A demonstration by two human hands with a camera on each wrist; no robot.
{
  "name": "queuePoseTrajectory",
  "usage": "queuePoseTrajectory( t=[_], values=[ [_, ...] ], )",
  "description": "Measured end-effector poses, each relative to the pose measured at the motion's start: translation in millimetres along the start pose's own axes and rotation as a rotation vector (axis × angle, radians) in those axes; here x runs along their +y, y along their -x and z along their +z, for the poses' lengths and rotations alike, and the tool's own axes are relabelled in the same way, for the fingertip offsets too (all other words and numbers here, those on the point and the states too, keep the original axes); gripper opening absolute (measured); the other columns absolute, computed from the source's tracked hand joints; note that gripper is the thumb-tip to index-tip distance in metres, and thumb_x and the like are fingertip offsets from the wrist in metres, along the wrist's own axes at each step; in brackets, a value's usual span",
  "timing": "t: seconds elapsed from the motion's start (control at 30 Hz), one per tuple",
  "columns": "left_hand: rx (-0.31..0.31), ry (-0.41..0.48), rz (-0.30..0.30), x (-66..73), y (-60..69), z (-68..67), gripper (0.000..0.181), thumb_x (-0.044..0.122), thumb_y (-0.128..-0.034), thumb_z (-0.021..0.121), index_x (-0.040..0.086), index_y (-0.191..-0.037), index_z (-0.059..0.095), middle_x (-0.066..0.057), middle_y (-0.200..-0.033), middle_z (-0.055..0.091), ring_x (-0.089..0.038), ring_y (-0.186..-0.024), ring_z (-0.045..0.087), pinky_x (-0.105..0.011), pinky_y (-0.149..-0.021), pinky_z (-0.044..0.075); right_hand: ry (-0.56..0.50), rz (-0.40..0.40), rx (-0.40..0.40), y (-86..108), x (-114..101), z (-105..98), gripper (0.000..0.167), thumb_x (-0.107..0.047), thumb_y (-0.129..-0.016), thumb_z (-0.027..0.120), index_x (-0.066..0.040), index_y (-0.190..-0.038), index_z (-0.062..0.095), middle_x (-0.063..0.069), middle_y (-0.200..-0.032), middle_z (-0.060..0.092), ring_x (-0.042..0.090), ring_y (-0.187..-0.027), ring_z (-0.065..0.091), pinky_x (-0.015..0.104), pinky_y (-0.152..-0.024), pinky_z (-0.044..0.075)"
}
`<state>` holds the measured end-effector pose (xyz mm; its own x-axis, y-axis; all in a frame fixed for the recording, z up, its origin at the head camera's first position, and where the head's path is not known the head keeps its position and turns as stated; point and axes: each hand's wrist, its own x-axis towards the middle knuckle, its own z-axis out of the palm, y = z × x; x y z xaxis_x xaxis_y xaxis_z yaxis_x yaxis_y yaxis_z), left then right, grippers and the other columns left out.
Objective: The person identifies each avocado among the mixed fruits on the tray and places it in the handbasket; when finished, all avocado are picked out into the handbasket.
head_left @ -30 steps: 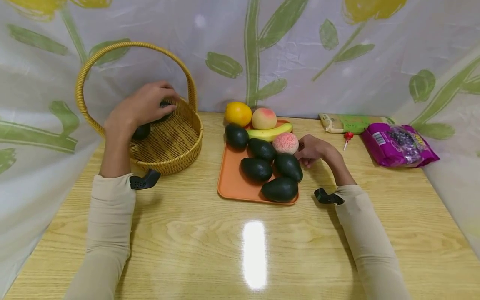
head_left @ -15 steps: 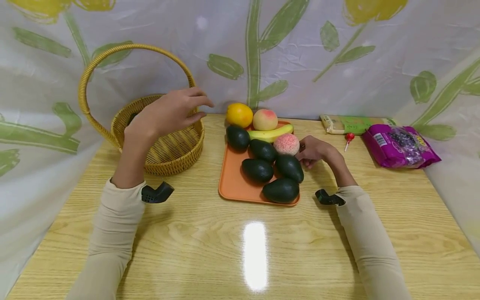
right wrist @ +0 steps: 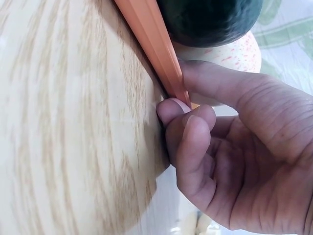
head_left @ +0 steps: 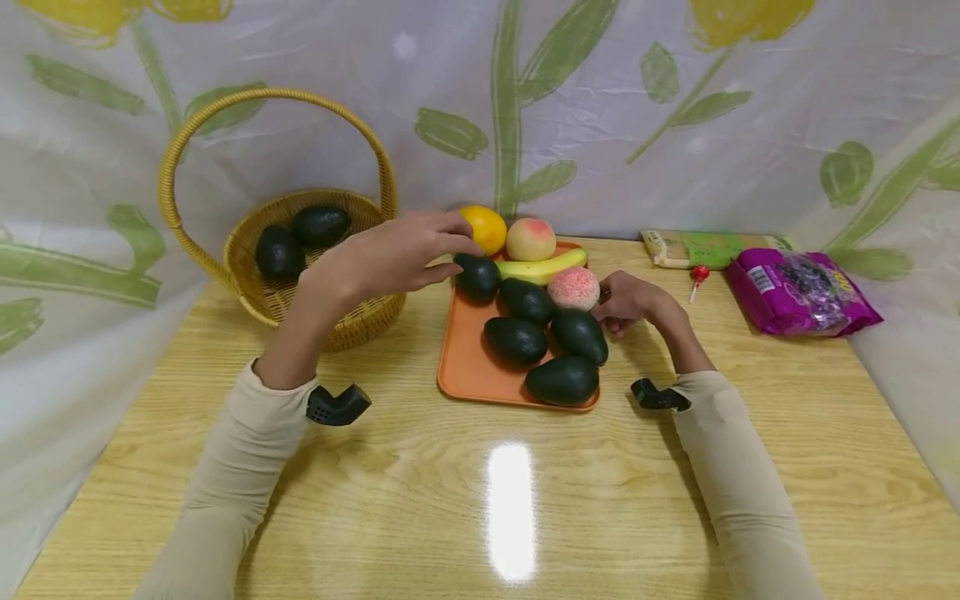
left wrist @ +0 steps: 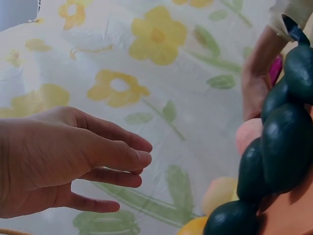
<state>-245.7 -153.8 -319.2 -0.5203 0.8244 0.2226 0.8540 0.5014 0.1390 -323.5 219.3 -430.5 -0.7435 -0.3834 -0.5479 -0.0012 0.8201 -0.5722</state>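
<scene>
My left hand (head_left: 397, 254) hangs between the basket and the tray, fingers stretched out and holding nothing in the left wrist view. Its fingertips are nearest a dark green avocado (head_left: 477, 282) at the tray's left edge; whether they touch is unclear. With my right hand (head_left: 628, 302) I grip the right edge of the orange tray (head_left: 463, 362), thumb above and curled fingers below, as the right wrist view shows. Several avocados, a banana (head_left: 540, 268), a peach (head_left: 531, 240), a speckled pink round fruit (head_left: 573, 289) and an orange-yellow fruit (head_left: 487, 230) lie on or at the tray.
A wicker basket (head_left: 375, 323) with a tall handle stands left, holding two avocados (head_left: 280, 253). At the right lie a purple package (head_left: 802, 292), a red lollipop (head_left: 699, 273) and a green-and-beige packet (head_left: 705, 247). A flower-printed sheet hangs behind the wooden table (head_left: 390, 500).
My left hand has left the basket, moving right to the tray's far-left corner and uncovering the two avocados inside the basket. My right hand stays at the tray edge.
</scene>
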Motion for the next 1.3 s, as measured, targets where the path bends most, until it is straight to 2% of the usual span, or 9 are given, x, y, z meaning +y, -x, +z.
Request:
queuePoseTrajectory(
  t=[0.3,0.4,0.47,0.6,0.77,0.9,1.03,1.17,1.3],
  values=[
    [-0.069,0.047,0.049,9.1,-8.2,16.0,0.038,0.014,-0.0964,0.076,0.011,-0.134,0.069,-0.013,-0.128,0.064,-0.030,-0.113,0.061,-0.042,-0.101,0.054,-0.017,0.018,-0.016,-0.7,-2.3,0.3,0.022,-0.010,-0.100,0.061,0.009,-0.111,0.058,0.002,-0.071,0.062,0.010,-0.056,0.061,0.025,-0.057,0.059],
    [-0.139,0.084,0.075,12.4,-13.5,22.7,0.042,0.013,-0.0972,0.075,0.011,-0.138,0.066,-0.016,-0.133,0.062,-0.033,-0.118,0.060,-0.045,-0.104,0.053,-0.021,0.020,-0.017,-2.8,-2.0,0.7,0.025,-0.011,-0.100,0.062,0.009,-0.115,0.057,0.002,-0.071,0.063,0.010,-0.057,0.061,0.026,-0.058,0.060],
    [-0.204,0.105,0.061,14.9,-17.1,27.0,0.046,0.013,-0.0974,0.075,0.013,-0.143,0.064,-0.017,-0.138,0.059,-0.034,-0.122,0.058,-0.047,-0.105,0.052,-0.022,0.020,-0.014,-3.4,-0.7,0.5,0.027,-0.012,-0.100,0.062,0.009,-0.116,0.057,0.002,-0.072,0.063,0.010,-0.057,0.061,0.026,-0.058,0.060],
    [-0.296,0.120,0.029,19.7,-23.2,35.5,0.056,0.017,-0.0962,0.077,0.018,-0.149,0.058,-0.017,-0.146,0.052,-0.034,-0.127,0.054,-0.048,-0.105,0.052,-0.016,0.005,0.007,-1.8,0.9,0.5,0.026,-0.016,-0.100,0.065,0.006,-0.112,0.059,0.001,-0.072,0.063,0.009,-0.057,0.061,0.025,-0.057,0.059],
    [-0.315,0.151,0.068,23.9,-27.2,50.7,0.064,0.015,-0.0919,0.081,0.019,-0.151,0.056,-0.020,-0.160,0.040,-0.040,-0.142,0.046,-0.052,-0.112,0.049,-0.019,-0.004,0.007,0.1,1.4,1.7,0.024,-0.016,-0.100,0.065,0.005,-0.110,0.060,0.000,-0.069,0.062,0.008,-0.056,0.061,0.025,-0.057,0.059],
    [-0.370,0.162,0.060,28.2,-28.2,60.3,0.074,0.015,-0.0905,0.083,0.025,-0.156,0.050,-0.018,-0.170,0.024,-0.043,-0.151,0.034,-0.055,-0.115,0.047,0.005,-0.022,0.012,1.2,1.5,1.1,0.023,-0.015,-0.100,0.065,0.005,-0.110,0.062,0.001,-0.069,0.063,0.008,-0.056,0.062,0.025,-0.057,0.059],
    [-0.438,0.136,0.042,31.5,-28.6,67.1,0.078,0.015,-0.0928,0.080,0.031,-0.160,0.043,-0.015,-0.172,0.015,-0.041,-0.152,0.030,-0.052,-0.114,0.048,0.004,-0.037,0.019,1.1,1.0,1.6,0.026,-0.016,-0.100,0.065,0.006,-0.113,0.062,0.001,-0.071,0.063,0.009,-0.057,0.062,0.026,-0.058,0.059],
    [-0.480,0.169,0.028,33.6,-30.2,72.9,0.080,0.016,-0.0931,0.080,0.032,-0.161,0.041,-0.015,-0.172,0.015,-0.039,-0.153,0.029,-0.050,-0.117,0.046,-0.004,-0.022,0.018,-0.4,0.3,2.8,0.029,-0.017,-0.100,0.066,0.007,-0.116,0.061,0.001,-0.072,0.063,0.009,-0.058,0.061,0.026,-0.058,0.060],
    [-0.486,0.182,0.037,35.4,-32.8,77.1,0.079,0.014,-0.0918,0.081,0.030,-0.160,0.043,-0.015,-0.168,0.024,-0.037,-0.149,0.035,-0.050,-0.118,0.044,0.008,-0.006,0.020,-0.8,-0.6,2.4,0.029,-0.018,-0.101,0.066,0.006,-0.117,0.060,0.001,-0.074,0.063,0.009,-0.059,0.061,0.025,-0.058,0.059]
  ],
)
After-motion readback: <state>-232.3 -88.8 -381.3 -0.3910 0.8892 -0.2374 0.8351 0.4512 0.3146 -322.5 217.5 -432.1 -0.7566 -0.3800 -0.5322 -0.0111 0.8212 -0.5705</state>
